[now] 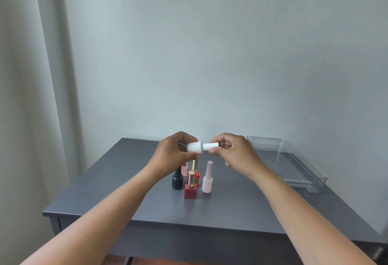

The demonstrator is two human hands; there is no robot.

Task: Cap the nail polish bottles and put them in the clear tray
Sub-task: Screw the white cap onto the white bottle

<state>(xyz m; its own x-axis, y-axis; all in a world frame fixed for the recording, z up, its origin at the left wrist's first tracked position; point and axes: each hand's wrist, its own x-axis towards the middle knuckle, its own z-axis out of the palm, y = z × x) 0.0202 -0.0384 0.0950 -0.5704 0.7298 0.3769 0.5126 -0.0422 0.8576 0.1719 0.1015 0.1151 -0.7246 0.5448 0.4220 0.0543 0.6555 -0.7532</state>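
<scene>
Left grip (176,151): raised, fingers curled round white bottle (194,146), held sideways.
Right grip (230,149): pinches white cap (210,146) at its neck.
Desk (126,180): five bottles (190,190) upright; one clear tray (264,138), far right.

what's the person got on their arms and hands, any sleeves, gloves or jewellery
Nothing worn shows. The left hand and right hand are bare: no gloves, and no rings on the fingers in view. The left forearm and right forearm are bare down to the picture's bottom edge, with no sleeves, watch, bracelet or markings.
</scene>
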